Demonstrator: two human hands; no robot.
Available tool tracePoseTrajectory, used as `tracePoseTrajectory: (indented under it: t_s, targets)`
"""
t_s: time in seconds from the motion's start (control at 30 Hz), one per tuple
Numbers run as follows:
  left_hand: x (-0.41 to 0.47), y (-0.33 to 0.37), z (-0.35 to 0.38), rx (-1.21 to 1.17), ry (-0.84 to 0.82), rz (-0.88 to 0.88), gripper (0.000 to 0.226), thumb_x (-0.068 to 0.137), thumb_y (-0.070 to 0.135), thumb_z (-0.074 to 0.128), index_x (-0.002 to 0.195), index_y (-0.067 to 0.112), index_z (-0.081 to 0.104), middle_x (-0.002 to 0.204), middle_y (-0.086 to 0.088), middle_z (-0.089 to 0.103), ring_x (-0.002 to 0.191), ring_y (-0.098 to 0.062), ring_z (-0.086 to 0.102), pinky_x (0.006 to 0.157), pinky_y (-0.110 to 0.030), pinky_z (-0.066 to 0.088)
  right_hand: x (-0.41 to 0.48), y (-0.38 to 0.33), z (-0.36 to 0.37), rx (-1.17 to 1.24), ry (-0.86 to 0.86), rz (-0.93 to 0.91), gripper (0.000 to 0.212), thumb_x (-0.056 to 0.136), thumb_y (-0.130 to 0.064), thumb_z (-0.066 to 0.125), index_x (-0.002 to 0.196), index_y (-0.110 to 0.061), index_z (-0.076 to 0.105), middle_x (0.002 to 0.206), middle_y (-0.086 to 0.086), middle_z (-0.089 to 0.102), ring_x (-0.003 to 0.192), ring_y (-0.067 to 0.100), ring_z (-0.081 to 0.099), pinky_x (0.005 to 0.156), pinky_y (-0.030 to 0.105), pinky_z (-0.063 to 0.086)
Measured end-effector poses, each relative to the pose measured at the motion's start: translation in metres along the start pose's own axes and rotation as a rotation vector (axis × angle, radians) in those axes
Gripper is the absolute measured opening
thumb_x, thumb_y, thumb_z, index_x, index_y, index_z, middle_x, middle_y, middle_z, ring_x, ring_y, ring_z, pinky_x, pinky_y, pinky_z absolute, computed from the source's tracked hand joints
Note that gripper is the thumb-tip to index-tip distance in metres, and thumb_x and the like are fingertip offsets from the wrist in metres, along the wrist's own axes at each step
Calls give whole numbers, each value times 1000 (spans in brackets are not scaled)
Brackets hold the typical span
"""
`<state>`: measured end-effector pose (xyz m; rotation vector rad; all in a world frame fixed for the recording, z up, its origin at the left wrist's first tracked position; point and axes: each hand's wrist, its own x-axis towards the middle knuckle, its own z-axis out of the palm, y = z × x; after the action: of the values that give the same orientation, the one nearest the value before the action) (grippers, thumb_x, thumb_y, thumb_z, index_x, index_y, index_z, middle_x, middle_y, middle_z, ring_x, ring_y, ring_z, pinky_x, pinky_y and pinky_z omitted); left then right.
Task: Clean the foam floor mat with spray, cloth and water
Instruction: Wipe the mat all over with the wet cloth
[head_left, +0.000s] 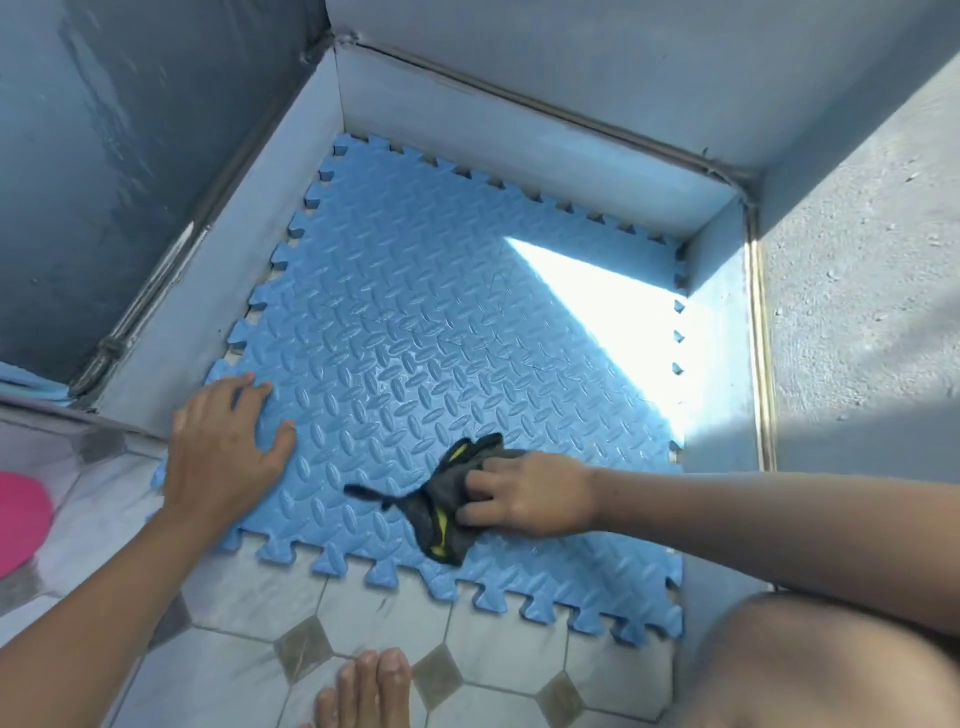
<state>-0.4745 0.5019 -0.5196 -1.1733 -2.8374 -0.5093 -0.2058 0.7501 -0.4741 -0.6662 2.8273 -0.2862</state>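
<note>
A blue foam floor mat (415, 312) with a raised tread pattern and jigsaw edges lies flat in a shallow walled recess. My left hand (223, 447) presses flat on the mat's near left corner, fingers spread. My right hand (524, 493) grips a dark grey cloth (441, 512) with yellow trim and holds it against the mat near the front edge. A loose strip of the cloth trails to the left. No spray bottle or water is in view.
Low grey walls (519, 130) enclose the mat on the left, back and right. A patch of bright sunlight (613, 322) falls on the mat's right side. Tiled floor (363, 608) lies in front, with my toes (369, 686) and knee (810, 670). A pink object (21, 519) sits at far left.
</note>
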Motion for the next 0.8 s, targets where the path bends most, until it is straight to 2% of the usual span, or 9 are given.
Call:
tracePoseTrajectory:
  t_s: [0.07,0.1,0.27,0.4,0.5,0.57,0.67,0.73,0.8]
  targets:
    - [25,13,-1,-15,18,-28,51,87,50,47,104,5,63,104,-17,58,99,-41,56,85,-53,44,12,1,-4,26,-50,-24,25,93,-26,60,117,-18,60,105,8,53,84,29,57,56,37,50]
    - [40,21,2,-41,12,-11,52,88,51,47,107,5,62,107,-17,56,101,-40,55,87,-53,44,11,5,-6,64,-54,-6,26,90,-27,62,115,-17,60,105,9,53,82,30,57,54,36,49]
    - [99,38,39,-63,-103,131,64,97,50,47,146,9,47,154,-19,39,144,-40,35,118,-55,27,-57,-6,4,156,-378,-287,30,78,-26,74,102,-14,61,98,11,56,70,34,60,49,35,47]
    - [108,35,49,-40,-129,60,70,100,54,41,156,13,35,164,-17,27,153,-38,18,124,-54,13,-114,27,8,102,-415,-160,29,89,-33,65,111,-22,51,102,7,49,79,28,56,52,36,51]
    - [106,37,49,-38,-125,70,69,100,54,42,156,14,35,165,-15,26,154,-36,17,124,-51,11,-106,80,-3,30,-278,98,30,93,-38,59,116,-23,48,112,8,52,89,27,59,57,34,54]
    - [108,37,48,-41,-122,61,68,101,54,43,155,14,36,165,-14,26,154,-35,16,124,-51,10,-94,119,-15,27,-125,352,31,93,-33,59,120,-21,49,117,9,53,93,26,60,68,34,56]
    - [108,39,47,-32,-110,52,67,101,53,46,155,15,37,165,-13,27,155,-33,17,124,-50,10,-82,175,-27,17,167,1015,28,91,-26,58,117,-21,51,111,8,53,98,31,59,79,40,51]
    - [107,41,47,-36,-111,44,67,101,54,47,155,16,38,165,-12,28,155,-32,17,124,-50,11,-66,204,-25,33,401,1493,28,91,-25,51,118,-18,51,116,14,52,103,39,58,84,44,46]
    - [108,41,47,-48,-106,35,67,100,54,47,154,16,38,165,-12,29,155,-32,18,124,-50,11,-34,224,-23,116,613,1730,30,91,-23,48,119,-14,52,120,17,51,104,42,59,88,46,44]
